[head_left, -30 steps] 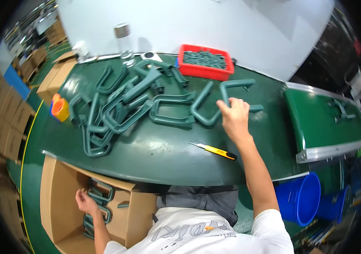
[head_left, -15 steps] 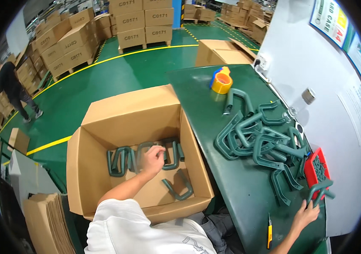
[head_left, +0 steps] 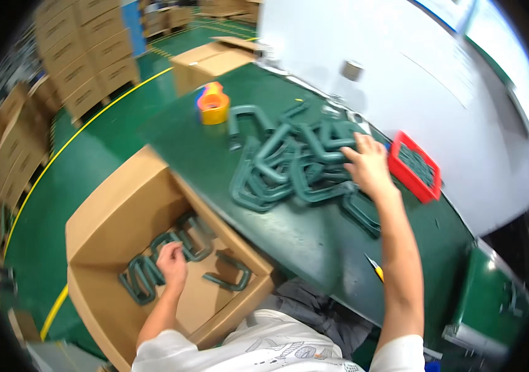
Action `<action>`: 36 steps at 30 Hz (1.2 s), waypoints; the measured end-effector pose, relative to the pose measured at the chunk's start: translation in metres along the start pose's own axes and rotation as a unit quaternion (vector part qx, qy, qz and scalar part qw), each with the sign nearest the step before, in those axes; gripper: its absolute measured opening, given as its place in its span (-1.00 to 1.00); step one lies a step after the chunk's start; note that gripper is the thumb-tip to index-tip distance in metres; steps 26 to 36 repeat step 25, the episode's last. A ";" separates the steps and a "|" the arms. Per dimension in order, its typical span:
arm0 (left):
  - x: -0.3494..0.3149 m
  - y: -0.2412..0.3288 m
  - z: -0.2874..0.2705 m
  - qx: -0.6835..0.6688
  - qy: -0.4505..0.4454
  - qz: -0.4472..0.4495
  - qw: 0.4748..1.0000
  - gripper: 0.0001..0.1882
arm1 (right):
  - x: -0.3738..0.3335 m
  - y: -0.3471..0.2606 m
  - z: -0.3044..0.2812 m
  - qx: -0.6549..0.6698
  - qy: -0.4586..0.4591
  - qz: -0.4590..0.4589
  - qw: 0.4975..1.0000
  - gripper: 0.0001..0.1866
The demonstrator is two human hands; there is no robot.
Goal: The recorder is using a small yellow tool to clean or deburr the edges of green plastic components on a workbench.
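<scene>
My left hand (head_left: pixel 172 265) is inside the cardboard box (head_left: pixel 106 226), its fingers curled beside a row of dark green U-shaped handles (head_left: pixel 138 280). Whether the fingers grip one of them is hidden. One more U-shaped handle (head_left: pixel 232 273) lies apart on the box floor, to the right of the row. Over the right side of a heap of similar handles (head_left: pixel 264 180) on the table, my right hand (head_left: pixel 368 162) has its fingers bent around a green U-shaped handle (head_left: pixel 319 147). The hand partly covers that handle's end, and motion blurs the heap.
Beyond the heap, a red bin (head_left: pixel 428 193) of small green parts stands by the wall. A yellow-handled cutter (head_left: pixel 377 270) lies near the table's front edge. An orange tape roll (head_left: pixel 215 108) and a clear bottle (head_left: pixel 348 80) stand farther back. Stacked cartons (head_left: pixel 84 49) fill the background.
The view has swung right. My right hand has moved with a handle from beside the red bin to the heap. My left hand stays in the box, now lower beside the row.
</scene>
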State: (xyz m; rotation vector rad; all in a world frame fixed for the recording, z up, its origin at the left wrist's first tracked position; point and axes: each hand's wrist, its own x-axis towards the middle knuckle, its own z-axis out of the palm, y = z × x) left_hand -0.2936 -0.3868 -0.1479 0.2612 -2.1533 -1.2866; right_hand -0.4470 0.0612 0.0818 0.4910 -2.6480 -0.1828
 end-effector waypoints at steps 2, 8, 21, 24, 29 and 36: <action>0.005 -0.004 0.002 -0.017 0.003 -0.004 1.000 -0.90 | -0.023 -0.016 -0.011 0.045 0.053 0.009 0.998 -0.67; 0.037 0.082 0.023 -0.044 -0.041 0.088 0.994 -0.86 | -0.166 -0.097 -0.027 0.268 0.136 -0.001 0.954 -0.71; -0.053 0.278 0.194 -0.233 -0.460 0.437 0.737 -0.84 | -0.496 -0.186 -0.020 0.197 0.009 0.595 0.779 -0.82; -0.113 0.294 0.210 -0.264 -0.602 0.407 0.634 -0.89 | -0.514 -0.213 -0.022 0.155 0.028 0.685 0.711 -0.83; -0.125 0.304 0.224 -0.273 -0.613 0.423 0.609 -0.89 | -0.523 -0.223 -0.018 0.139 0.061 0.698 0.699 -0.83; -0.125 0.304 0.224 -0.273 -0.613 0.423 0.609 -0.89 | -0.523 -0.223 -0.018 0.139 0.061 0.698 0.699 -0.83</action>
